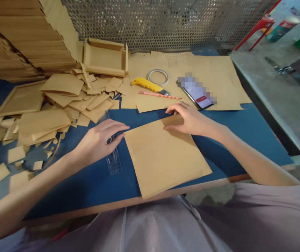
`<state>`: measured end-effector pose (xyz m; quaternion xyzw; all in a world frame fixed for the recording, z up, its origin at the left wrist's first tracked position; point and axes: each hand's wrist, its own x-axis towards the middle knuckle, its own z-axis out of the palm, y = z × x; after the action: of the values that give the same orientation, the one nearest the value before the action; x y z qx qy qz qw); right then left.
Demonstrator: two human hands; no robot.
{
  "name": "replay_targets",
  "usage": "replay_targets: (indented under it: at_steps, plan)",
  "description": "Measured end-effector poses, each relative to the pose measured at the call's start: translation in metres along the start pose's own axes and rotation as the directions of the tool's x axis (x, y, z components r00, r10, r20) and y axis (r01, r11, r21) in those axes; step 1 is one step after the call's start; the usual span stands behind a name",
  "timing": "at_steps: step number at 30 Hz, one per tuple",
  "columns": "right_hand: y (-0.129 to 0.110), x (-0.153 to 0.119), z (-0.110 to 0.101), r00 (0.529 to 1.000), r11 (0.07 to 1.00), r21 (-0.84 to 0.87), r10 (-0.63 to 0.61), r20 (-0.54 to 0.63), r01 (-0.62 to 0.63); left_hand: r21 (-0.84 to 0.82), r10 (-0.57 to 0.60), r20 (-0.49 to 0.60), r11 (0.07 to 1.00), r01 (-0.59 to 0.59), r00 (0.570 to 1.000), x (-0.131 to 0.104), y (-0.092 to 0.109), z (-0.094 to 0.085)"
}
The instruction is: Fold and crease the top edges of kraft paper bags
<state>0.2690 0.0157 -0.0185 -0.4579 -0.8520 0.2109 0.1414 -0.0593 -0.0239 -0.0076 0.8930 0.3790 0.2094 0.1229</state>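
A square brown paper sheet (165, 157) lies on the blue tabletop (87, 189), its near corner reaching over the front edge. My left hand (101, 140) is just off the sheet's upper left corner, thumb and fingers apart, with nothing between them. Under and beside that hand lies a clear ruler (114, 162), partly covered by it. My right hand (186, 119) is at the sheet's far right edge, its thumb over the paper and its fingers curved near the edge; thumb and fingers are apart. Whether its fingertips touch the paper is hard to tell.
Behind the sheet lie a yellow cutter (148, 84), a pink pencil (160, 95), a tape ring (158, 76) and a phone (198, 93) on brown paper (218, 77). Paper scraps (45, 122), an open box (105, 57) and tall cardboard stacks (26, 31) fill the left. Perforated metal (150, 21) stands behind.
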Motion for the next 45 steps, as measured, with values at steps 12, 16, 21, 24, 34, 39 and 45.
replay_targets:
  at_steps: [12, 16, 21, 24, 34, 39, 45]
  plan:
    - [-0.001, -0.007, 0.000, 1.000, 0.985, 0.173, 0.005, -0.017, -0.002, -0.309, -0.239, 0.173, 0.908, 0.283, 0.956, 0.042, -0.007, 0.011]
    - [0.001, -0.010, -0.002, 0.999, 0.970, 0.240, 0.038, -0.024, -0.031, -0.438, -0.358, 0.219, 0.795, 0.420, 0.908, 0.044, -0.012, 0.012]
    - [0.014, -0.015, -0.007, 0.992, 0.910, 0.399, 0.129, -0.012, -0.114, -0.544, -0.451, 0.220, 0.679, 0.492, 0.865, 0.044, -0.021, 0.012]
    - [0.020, -0.018, -0.009, 0.981, 0.882, 0.440, 0.193, -0.007, -0.170, -0.560, -0.472, 0.228, 0.652, 0.512, 0.851, 0.045, -0.021, 0.010]
    - [0.027, -0.018, -0.009, 0.960, 0.820, 0.511, 0.276, 0.042, -0.259, -0.506, -0.448, 0.139, 0.735, 0.452, 0.883, 0.040, -0.017, 0.014]
    - [0.025, -0.018, -0.011, 0.962, 0.815, 0.527, 0.273, 0.019, -0.241, -0.300, -0.301, -0.166, 0.923, 0.243, 0.939, 0.042, -0.004, 0.005]
    - [0.022, -0.017, -0.011, 0.962, 0.825, 0.521, 0.272, -0.025, -0.220, -0.436, 0.015, -0.230, 0.892, -0.116, 0.973, 0.015, 0.061, -0.029]
